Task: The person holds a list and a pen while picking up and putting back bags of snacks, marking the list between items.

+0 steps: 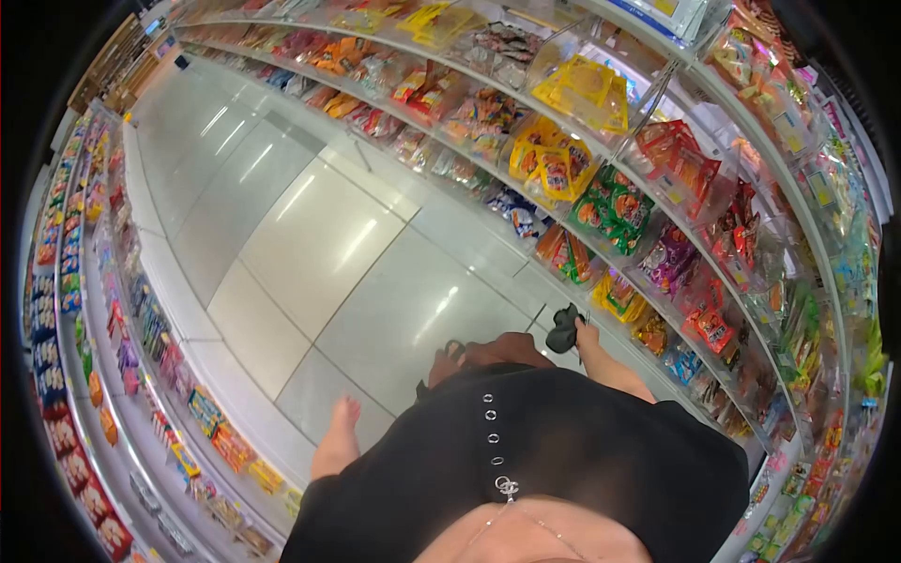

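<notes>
My right hand is closed on a small black object with rounded lobes; its exact kind I cannot make out. It is held out in front of my body, near the lower shelves of packaged snacks on the right. My left hand hangs low at my other side over the floor, apart from the shelves. It is small and blurred, so its fingers do not show clearly, and I see nothing in it.
On the right, a tall curved-looking shelf unit carries many bagged snacks, including yellow bags and green bags. Another stocked shelf lines the left. A shiny tiled floor runs between them.
</notes>
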